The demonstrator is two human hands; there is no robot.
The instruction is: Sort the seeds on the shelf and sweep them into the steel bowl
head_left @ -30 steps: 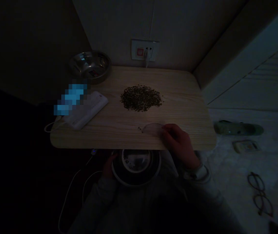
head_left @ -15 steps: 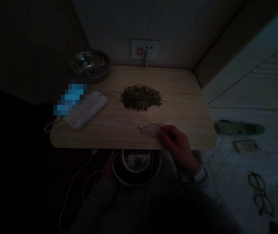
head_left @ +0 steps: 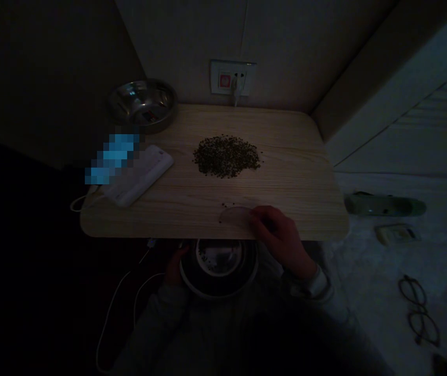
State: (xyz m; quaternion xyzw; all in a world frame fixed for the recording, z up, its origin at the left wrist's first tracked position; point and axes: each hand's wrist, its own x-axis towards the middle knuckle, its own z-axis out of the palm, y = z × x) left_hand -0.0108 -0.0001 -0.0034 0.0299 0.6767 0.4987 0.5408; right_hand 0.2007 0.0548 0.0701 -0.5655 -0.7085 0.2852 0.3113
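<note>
My right hand (head_left: pixel 272 230) is closed in a pinch on a thin, clear, round-edged piece of plastic (head_left: pixel 234 214), held low over the table's front edge. A few small dark grains (head_left: pixel 224 204) lie beside the plastic's far edge. Farther back, a flat pile of dark grains (head_left: pixel 226 156) spreads over the wooden table (head_left: pixel 297 183). Below the front edge, my left hand (head_left: pixel 175 267) grips the left side of a dark, round bowl (head_left: pixel 218 289) with a pale rim. Several grains show on its light inner bottom. Most of the left fingers are hidden by the bowl.
A steel bowl (head_left: pixel 143 104) stands at the back left. Near it lie a blurred lit screen (head_left: pixel 114 159) and a white power bank (head_left: pixel 141 177) with a cable. A plug sits in the wall socket (head_left: pixel 233 78). Glasses (head_left: pixel 419 310) and a green bottle (head_left: pixel 386 204) lie at right.
My right hand has drawn the clear plastic piece a little left and toward the table's front edge, leaving a few grains behind it. My left hand and the dark bowl stay put.
</note>
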